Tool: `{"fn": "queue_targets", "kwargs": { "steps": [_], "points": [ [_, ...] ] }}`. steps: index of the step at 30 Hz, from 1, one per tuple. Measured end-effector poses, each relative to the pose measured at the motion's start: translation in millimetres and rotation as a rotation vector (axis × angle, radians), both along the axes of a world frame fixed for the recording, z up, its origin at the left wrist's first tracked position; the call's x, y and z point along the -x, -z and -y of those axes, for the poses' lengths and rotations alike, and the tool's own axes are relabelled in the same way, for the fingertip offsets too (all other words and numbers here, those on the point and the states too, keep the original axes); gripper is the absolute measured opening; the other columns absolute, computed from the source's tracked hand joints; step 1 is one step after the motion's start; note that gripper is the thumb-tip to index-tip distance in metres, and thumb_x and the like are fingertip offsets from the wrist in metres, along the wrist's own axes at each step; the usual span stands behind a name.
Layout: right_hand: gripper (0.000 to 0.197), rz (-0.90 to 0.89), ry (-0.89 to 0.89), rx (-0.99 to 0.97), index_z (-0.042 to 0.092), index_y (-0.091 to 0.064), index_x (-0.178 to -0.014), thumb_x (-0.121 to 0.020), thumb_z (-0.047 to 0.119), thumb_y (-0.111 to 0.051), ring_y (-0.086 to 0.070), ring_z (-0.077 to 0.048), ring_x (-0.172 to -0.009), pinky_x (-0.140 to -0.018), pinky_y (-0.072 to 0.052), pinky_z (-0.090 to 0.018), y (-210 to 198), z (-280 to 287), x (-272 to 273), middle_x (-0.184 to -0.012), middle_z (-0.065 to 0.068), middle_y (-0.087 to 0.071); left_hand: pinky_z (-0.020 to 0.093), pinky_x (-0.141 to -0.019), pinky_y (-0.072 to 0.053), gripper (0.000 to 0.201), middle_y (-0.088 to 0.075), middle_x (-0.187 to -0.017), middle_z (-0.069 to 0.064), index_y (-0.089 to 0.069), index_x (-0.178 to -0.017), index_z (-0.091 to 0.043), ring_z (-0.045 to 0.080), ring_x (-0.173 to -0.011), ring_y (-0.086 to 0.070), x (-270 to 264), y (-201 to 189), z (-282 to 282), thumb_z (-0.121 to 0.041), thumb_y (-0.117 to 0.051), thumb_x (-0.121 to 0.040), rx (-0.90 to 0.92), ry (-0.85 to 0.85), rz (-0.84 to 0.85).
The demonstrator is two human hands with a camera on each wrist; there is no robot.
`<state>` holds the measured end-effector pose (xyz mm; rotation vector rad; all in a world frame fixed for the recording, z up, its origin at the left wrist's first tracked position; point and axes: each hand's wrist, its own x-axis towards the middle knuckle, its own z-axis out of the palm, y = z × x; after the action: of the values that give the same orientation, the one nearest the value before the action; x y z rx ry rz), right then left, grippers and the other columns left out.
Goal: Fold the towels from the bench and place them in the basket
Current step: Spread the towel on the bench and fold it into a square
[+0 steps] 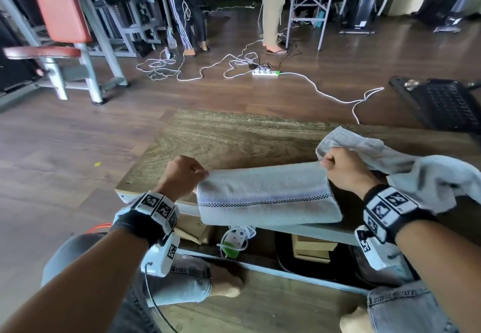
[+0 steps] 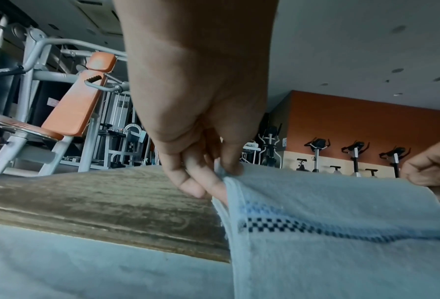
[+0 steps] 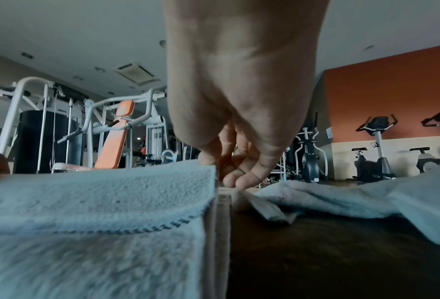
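A pale towel with a dark checkered stripe lies doubled over the near edge of the wooden bench. My left hand pinches its far left corner, thumb over fingers. My right hand pinches the far right corner. The towel is stretched between both hands and its lower part hangs off the bench's front. A second crumpled towel lies heaped on the bench to the right, behind my right wrist. No basket shows plainly in any view.
Under the bench lie cardboard boxes and a white plug adapter. White cables and a power strip trail over the floor beyond. Gym machines stand at far left, two people's legs at the back, a black crate right.
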<state>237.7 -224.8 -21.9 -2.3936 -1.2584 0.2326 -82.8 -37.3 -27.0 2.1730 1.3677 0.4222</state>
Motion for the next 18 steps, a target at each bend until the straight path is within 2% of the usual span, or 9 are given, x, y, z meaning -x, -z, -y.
{"fn": "queue_targets", "kwargs": {
  "steps": [3, 5, 7, 10, 13, 15, 18],
  "points": [
    [0.034, 0.049, 0.023, 0.009, 0.001, -0.053, -0.061, -0.095, 0.008, -0.055, -0.05, -0.022, -0.06, -0.053, -0.032, -0.032, 11.9, -16.7, -4.0, -0.063, -0.012, -0.056, 0.012, -0.047, -0.037, 0.01, -0.067, -0.079, -0.005, -0.072, -0.081, -0.018, 0.001, -0.062, -0.057, -11.6, 8.6, -11.8, -0.026, -0.075, -0.085, -0.015, -0.048, 0.007],
    [0.032, 0.078, 0.044, 0.027, -0.004, -0.059, -0.065, -0.095, 0.009, -0.057, -0.051, -0.019, -0.06, -0.056, -0.032, -0.03, 17.7, -23.1, -4.6, -0.066, -0.014, -0.061, 0.015, -0.048, -0.04, 0.01, -0.07, -0.077, -0.001, -0.075, -0.081, -0.016, 0.005, -0.06, -0.06, -17.7, 14.8, -17.3, -0.025, -0.076, -0.084, -0.001, -0.071, 0.004],
    [0.028, 0.075, 0.051, 0.033, -0.002, -0.061, -0.07, -0.095, 0.009, -0.057, -0.054, -0.018, -0.064, -0.057, -0.038, -0.03, 24.6, -27.1, -4.9, -0.068, -0.01, -0.06, 0.014, -0.051, -0.04, 0.009, -0.069, -0.076, -0.003, -0.076, -0.082, -0.016, 0.004, -0.062, -0.059, -21.2, 20.5, -20.4, -0.025, -0.076, -0.084, -0.019, -0.062, 0.002],
    [0.022, 0.068, 0.061, 0.01, 0.0, -0.061, -0.072, -0.093, 0.005, -0.058, -0.06, -0.028, -0.078, -0.071, -0.053, -0.04, 33.5, -29.5, -5.1, -0.074, -0.012, -0.06, 0.018, -0.058, -0.039, 0.01, -0.065, -0.08, -0.005, -0.075, -0.085, -0.018, 0.008, -0.07, -0.06, -23.3, 26.1, -23.3, -0.027, -0.076, -0.084, -0.04, -0.041, -0.004],
    [0.019, 0.065, 0.048, 0.007, 0.0, -0.06, -0.073, -0.092, 0.002, -0.057, -0.059, -0.027, -0.074, -0.071, -0.054, -0.043, 37.6, -30.1, -6.9, -0.071, -0.011, -0.059, 0.021, -0.061, -0.039, 0.011, -0.064, -0.082, -0.007, -0.073, -0.084, -0.022, 0.011, -0.076, -0.06, -23.5, 29.0, -26.6, -0.032, -0.076, -0.084, -0.04, -0.031, -0.018],
    [0.015, 0.048, 0.051, 0.014, 0.003, -0.059, -0.077, -0.092, 0.003, -0.057, -0.059, -0.027, -0.077, -0.073, -0.054, -0.042, 37.8, -30.4, -9.2, -0.076, -0.011, -0.06, 0.022, -0.062, -0.039, 0.011, -0.063, -0.084, -0.008, -0.071, -0.084, -0.023, 0.011, -0.078, -0.06, -23.5, 30.1, -27.9, -0.034, -0.075, -0.085, -0.049, -0.022, -0.03],
    [0.021, 0.042, 0.057, 0.005, 0.008, -0.053, -0.071, -0.091, 0.003, -0.058, -0.058, -0.028, -0.08, -0.074, -0.053, -0.041, 39.1, -30.4, -12.5, -0.077, -0.008, -0.056, 0.024, -0.068, -0.042, 0.014, -0.062, -0.086, -0.008, -0.071, -0.089, -0.021, 0.011, -0.082, -0.06, -23.8, 30.8, -28.5, -0.034, -0.074, -0.086, -0.061, 0.009, -0.047]
  ]
}}
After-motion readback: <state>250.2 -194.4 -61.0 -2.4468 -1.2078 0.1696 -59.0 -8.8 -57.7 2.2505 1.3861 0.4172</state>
